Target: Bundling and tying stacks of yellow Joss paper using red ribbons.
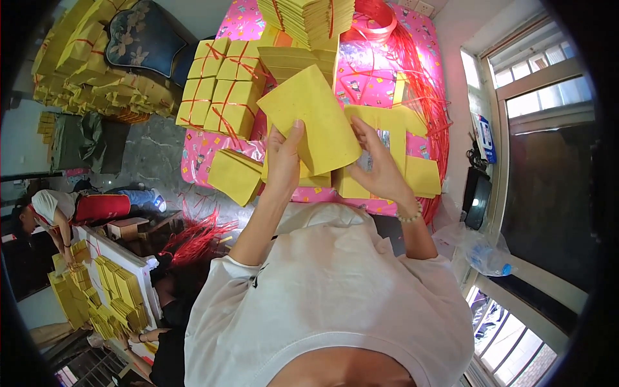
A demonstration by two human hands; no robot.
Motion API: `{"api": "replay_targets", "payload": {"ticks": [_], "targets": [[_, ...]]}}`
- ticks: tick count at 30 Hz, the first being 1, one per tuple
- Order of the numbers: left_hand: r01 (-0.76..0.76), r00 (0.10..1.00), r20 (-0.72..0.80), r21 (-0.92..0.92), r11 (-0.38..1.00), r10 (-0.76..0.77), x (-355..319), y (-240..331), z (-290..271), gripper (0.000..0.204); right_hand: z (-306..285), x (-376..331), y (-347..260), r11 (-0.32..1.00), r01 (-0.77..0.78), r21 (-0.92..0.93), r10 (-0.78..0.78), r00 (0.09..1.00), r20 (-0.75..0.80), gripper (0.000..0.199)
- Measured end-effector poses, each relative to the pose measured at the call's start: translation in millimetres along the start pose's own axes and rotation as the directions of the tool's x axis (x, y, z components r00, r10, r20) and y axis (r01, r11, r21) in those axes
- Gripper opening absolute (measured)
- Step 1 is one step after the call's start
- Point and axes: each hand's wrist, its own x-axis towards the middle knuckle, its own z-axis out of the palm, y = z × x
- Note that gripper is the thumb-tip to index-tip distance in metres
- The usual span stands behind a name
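Note:
Above the pink table, my left hand grips a sheaf of yellow paper by its lower left side, thumb on top. The paper is tilted, and I cannot tell how many sheets it has. My right hand is beside the paper's right edge, fingers and thumb spread; whether they touch the edge is unclear. Under and around the hands lie more yellow sheets. A loose yellow stack rests at the table's near left, and another yellow piece at the near right.
Yellow bundles tied with red strips stand at left on the pink patterned tablecloth. Tall yellow stacks rise at the back. Red plastic strips hang along the right side. Other people work at a white table with yellow stacks, lower left.

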Motion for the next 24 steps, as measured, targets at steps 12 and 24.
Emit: {"api": "replay_targets", "payload": {"ticks": [12, 24], "targets": [[-0.217, 0.943, 0.307, 0.267, 0.939, 0.131, -6.5, -15.5, 3.1, 0.030, -3.5, 9.0, 2.6, 0.938, 0.007, 0.345, 0.015, 0.998, -0.064, 0.046], [-0.314, 0.885, 0.445, 0.352, 0.882, 0.137, 19.2, -79.6, 5.0, 0.032, -13.5, -15.5, 59.5, 0.993, 0.069, 0.093, -0.038, 0.954, -0.296, 0.036]]}}
